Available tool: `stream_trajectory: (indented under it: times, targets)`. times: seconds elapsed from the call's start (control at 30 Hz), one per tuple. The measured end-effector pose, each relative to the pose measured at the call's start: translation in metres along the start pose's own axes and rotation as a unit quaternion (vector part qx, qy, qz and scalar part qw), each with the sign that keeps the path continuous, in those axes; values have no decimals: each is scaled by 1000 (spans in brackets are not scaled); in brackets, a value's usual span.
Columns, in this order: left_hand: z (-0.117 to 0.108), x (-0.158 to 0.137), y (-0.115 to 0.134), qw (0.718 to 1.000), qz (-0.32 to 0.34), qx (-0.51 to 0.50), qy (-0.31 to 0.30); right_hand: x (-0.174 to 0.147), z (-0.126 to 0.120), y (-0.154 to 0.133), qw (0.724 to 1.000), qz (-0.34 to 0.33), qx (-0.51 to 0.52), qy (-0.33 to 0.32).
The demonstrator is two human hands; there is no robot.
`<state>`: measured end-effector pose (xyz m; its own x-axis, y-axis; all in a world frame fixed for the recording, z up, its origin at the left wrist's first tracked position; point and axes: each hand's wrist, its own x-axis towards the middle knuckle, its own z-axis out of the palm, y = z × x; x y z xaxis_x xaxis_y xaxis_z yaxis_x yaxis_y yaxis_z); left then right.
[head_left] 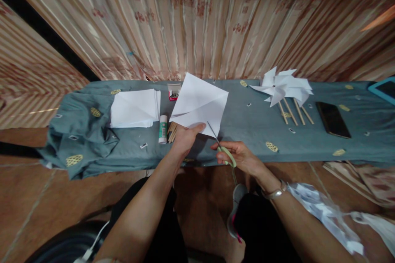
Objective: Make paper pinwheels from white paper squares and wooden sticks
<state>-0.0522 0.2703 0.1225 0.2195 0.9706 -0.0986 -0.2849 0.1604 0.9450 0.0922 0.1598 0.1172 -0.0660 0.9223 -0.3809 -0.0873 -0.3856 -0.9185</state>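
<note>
A white square sheet of paper with creases and a slit along its left side is pinched in my left hand, thumb on top near the lower edge. My right hand grips scissors with pale green handles. Their dark blades lie at the paper's lower corner, apart from my left thumb. Just left of the paper are a glue stick, a bundle of thin wooden sticks partly hidden by my left hand, and a small red box of small metal pieces.
A stack of white paper lies on the left of the cloth-covered table. Paper pinwheels on sticks and a dark phone lie to the right. A blue-edged device is at the far right. Paper scraps in plastic lie below.
</note>
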Motion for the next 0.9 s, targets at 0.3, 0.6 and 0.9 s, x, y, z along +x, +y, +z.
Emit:
stream_trajectory:
  times: [0.3,0.6,0.9]
  targets:
    - [2,-4,5,1000,2,29,-2,-1,2,-4,1000,8,19,9]
    - [3,-4,4,1000,9,28,-4,2,4,-2,999,0,34,21]
    - [6,-7,6,1000,-18,23,0,2,7,-7,998,15,46,31]
